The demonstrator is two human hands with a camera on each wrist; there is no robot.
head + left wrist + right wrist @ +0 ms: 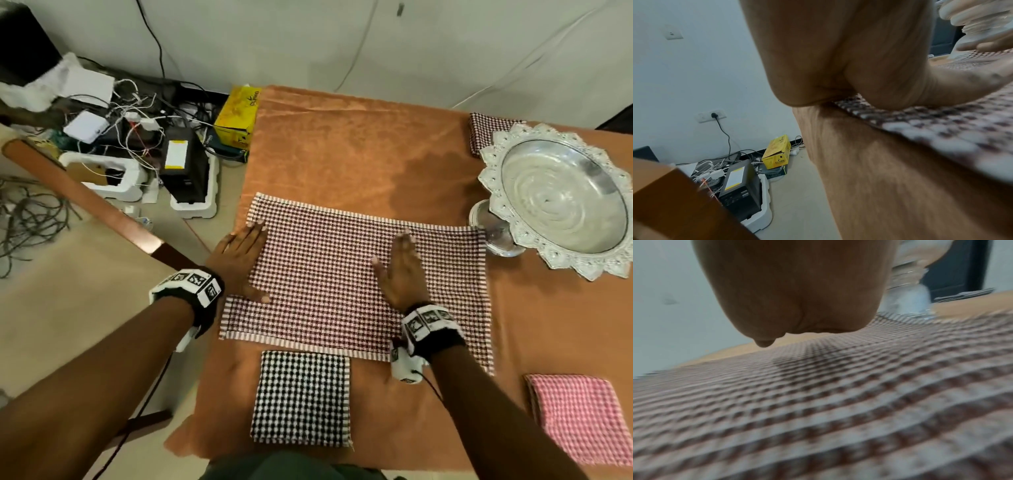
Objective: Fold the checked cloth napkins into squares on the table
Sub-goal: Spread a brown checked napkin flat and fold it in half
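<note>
A maroon-and-white checked napkin (325,274) lies spread as a long rectangle across the middle of the orange table cover (342,147). My left hand (239,260) lies flat on its left edge, fingers straight, thumb spread onto the cloth. My right hand (402,267) rests flat on the napkin right of centre, fingers straight and pointing away from me. In the left wrist view the palm (838,56) presses the napkin's edge (920,123). The right wrist view, blurred, shows the palm (797,288) over the checked weave (818,402).
A folded black-and-white checked square (301,397) lies near the front edge, a folded pink checked square (579,414) at front right, a folded maroon one (486,133) at the back right. An ornate silver footed bowl (561,198) stands right. Boxes and cables (144,147) clutter the floor left.
</note>
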